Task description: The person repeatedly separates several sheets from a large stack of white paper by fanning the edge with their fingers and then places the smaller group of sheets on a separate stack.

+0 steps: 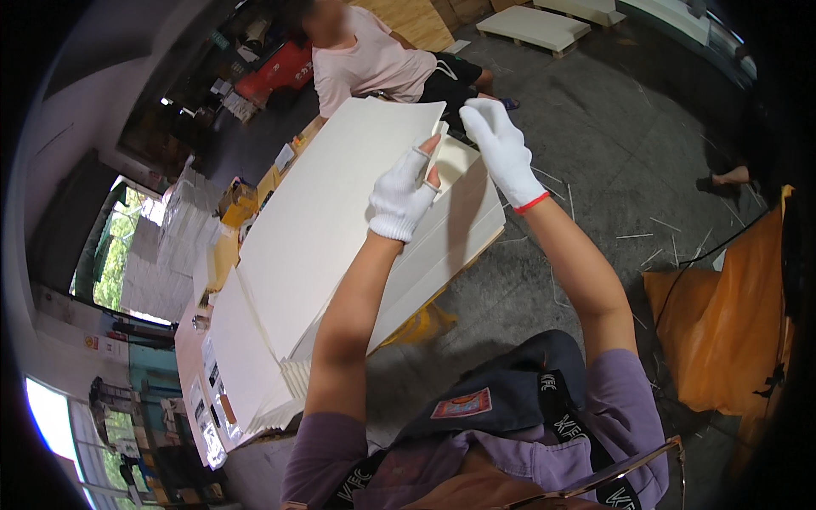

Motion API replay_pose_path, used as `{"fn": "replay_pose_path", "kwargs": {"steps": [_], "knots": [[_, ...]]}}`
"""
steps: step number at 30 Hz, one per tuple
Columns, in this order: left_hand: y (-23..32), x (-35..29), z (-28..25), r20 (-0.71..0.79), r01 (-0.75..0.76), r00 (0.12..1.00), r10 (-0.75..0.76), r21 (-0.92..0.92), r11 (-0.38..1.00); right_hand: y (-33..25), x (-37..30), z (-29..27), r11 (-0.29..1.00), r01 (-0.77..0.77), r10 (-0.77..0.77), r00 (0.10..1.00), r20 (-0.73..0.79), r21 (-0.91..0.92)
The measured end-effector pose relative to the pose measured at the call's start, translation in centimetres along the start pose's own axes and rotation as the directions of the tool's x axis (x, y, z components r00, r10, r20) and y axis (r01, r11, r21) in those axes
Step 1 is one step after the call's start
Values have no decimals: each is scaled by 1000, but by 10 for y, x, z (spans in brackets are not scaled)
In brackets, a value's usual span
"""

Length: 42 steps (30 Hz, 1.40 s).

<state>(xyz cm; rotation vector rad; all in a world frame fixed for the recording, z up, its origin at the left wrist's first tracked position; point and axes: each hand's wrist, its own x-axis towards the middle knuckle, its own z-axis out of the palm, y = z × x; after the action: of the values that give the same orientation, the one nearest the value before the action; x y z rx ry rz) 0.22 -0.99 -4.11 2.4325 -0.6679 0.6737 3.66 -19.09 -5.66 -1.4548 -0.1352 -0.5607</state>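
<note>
Large off-white sheets (314, 212) lie in a tall stack reaching away from me, with fanned edges at its near end. My left hand (403, 194), in a white knit glove with bare thumb and fingertip showing, is at the stack's right edge. Those two digits stand apart; the other fingers are hidden. Off the stack's far right corner, my right hand (500, 146) is raised in a white glove with a red cuff. Its fingers curl downward, and whatever they may hold is hidden. A shadow falls across the stack's right side below it.
Beyond the stack sits a person in a pink shirt (374, 59). Tools and boxes line the bench (194, 340) on the left. White strips (633, 235) litter the grey floor. An orange cover (722, 314) hangs at right; a low pallet of sheets (534, 31) stands far off.
</note>
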Motion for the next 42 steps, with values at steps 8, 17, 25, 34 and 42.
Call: {"fn": "replay_pose_path", "kwargs": {"steps": [8,17,25,34,42], "knots": [[23,-85,-37,-314,1,949,-29,-90,996,2,-66,83,295,-866,557,499,664,403],[0,-292,-69,130,445,644,-754,-865,231,-47,-140,131,351,-908,534,394,748,228],[10,-325,-133,346,94,666,-661,-918,-385,-84,-155,-8,481,-873,653,418,632,80],[47,-294,-200,149,480,421,-895,-874,80,-109,-172,-64,596,-799,560,488,670,84],[51,-417,-268,-380,133,227,-897,-900,415,-118,-167,68,747,-657,356,523,774,101]]}}
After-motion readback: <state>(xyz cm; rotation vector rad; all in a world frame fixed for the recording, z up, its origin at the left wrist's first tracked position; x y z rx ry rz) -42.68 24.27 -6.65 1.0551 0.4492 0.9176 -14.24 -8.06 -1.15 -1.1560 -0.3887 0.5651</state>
